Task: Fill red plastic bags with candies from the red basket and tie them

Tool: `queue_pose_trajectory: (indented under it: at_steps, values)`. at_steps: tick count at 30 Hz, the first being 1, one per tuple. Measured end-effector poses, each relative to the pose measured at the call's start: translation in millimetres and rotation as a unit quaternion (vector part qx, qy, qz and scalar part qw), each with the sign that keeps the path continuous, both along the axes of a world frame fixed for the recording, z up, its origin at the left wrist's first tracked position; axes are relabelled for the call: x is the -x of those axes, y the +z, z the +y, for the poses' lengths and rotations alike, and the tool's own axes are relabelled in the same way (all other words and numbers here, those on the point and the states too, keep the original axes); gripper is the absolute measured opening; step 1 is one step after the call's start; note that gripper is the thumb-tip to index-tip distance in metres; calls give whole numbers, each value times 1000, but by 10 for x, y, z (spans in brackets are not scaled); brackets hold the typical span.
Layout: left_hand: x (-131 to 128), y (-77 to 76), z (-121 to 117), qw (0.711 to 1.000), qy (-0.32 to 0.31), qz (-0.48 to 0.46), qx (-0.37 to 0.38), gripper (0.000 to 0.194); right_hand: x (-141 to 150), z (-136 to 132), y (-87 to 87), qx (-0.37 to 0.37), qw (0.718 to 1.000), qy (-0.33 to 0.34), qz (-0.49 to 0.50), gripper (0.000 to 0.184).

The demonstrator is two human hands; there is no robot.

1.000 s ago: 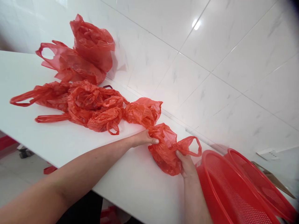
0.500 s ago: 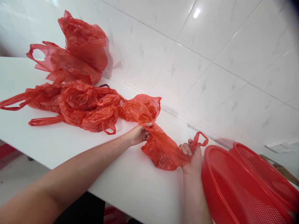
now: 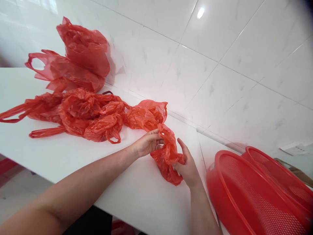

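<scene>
Left hand: the left hand (image 3: 149,143) is pinching the upper end of a small crumpled red plastic carrier bag (image 3: 168,156) between thumb and fingertips; the fingers are closing on the film, not lying flat.
Right hand: the right hand (image 3: 187,166) is gripping the same bag from its right side; thumb raised, fingers curling under the bunched plastic.
Held bag: it is sitting on the white tabletop (image 3: 137,195) between the two hands, its lower end touching the surface just below the right hand's fingers.
Beyond the left hand: a loose red plastic bag (image 3: 146,116) is lying just past the fingertips, touching or almost touching the held one; the contact cannot be told for certain.
Further left: a heap of tangled red plastic bags (image 3: 83,114) is spreading across the table, with two more puffed red bags (image 3: 78,58) leaning by the white tiled wall (image 3: 220,65).
Right of the right hand: two stacked red perforated plastic baskets (image 3: 256,195) are standing near the wrist.
Risk, snagging: the neighbouring bag is likely being dragged along if a handle is catching.
Risk, tearing: thin film may be splitting if the hands are pulling apart hard.
Risk, slipping: slick plastic may be sliding out of a light pinch.
Risk, knocking: the right elbow may be nudging the baskets.
</scene>
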State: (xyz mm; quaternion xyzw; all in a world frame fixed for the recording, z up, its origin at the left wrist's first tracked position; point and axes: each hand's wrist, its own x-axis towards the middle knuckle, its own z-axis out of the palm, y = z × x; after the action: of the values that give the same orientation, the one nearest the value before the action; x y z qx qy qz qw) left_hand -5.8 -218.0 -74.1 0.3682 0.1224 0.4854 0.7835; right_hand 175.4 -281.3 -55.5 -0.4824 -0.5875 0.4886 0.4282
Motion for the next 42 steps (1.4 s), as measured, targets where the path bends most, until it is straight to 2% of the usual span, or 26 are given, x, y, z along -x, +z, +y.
queue_pose_trajectory:
  at_steps: [2,5,8,10,11,15,17,19,22,24,26,28,31,32,37,40,42]
  values:
    - [-1,12,-47,997,-39,37,-56,23,86,23,-18,-14,1000,-13,3,85]
    - [-24,41,-124,986,-88,83,-116,31,141,76,-76,-30,998,-45,-13,62]
    - [-77,58,-196,976,-100,89,-172,50,117,111,-122,8,998,-62,-27,34]
    - [-127,39,-221,973,-84,95,-193,62,81,124,-148,33,998,-59,-20,24]
    - [-152,18,-220,974,-65,105,-190,61,61,131,-165,36,998,-57,-13,24]
    - [-216,-109,-144,975,65,186,-104,25,-36,179,-275,30,997,-42,55,27]
    - [-222,-163,-94,967,106,223,-61,18,-91,198,-325,41,992,-26,116,23]
    - [-222,-196,-60,957,126,257,-51,14,-141,200,-346,57,984,-6,166,19]
    - [-217,-215,-49,930,181,302,-107,12,-190,177,-331,64,975,42,210,25]
    - [-206,-216,-58,915,199,314,-156,21,-198,163,-320,66,966,66,240,41]
    - [-188,-213,-75,912,184,313,-189,32,-193,159,-326,74,958,73,266,58]
    - [-172,-206,-99,921,137,300,-206,38,-184,161,-343,79,956,72,273,53]
    - [-162,-182,-140,930,63,292,-212,38,-188,158,-351,81,963,75,245,25]
    - [-162,-170,-152,931,54,296,-208,37,-194,154,-343,82,966,76,234,24]
    - [-164,-117,-166,946,53,296,-125,29,-218,152,-271,70,986,43,145,47]
    - [-171,-117,-162,956,35,279,-88,30,-189,169,-268,34,999,-14,27,47]
    - [-181,-121,-169,955,26,282,-86,31,-152,177,-287,1,995,-73,-63,40]
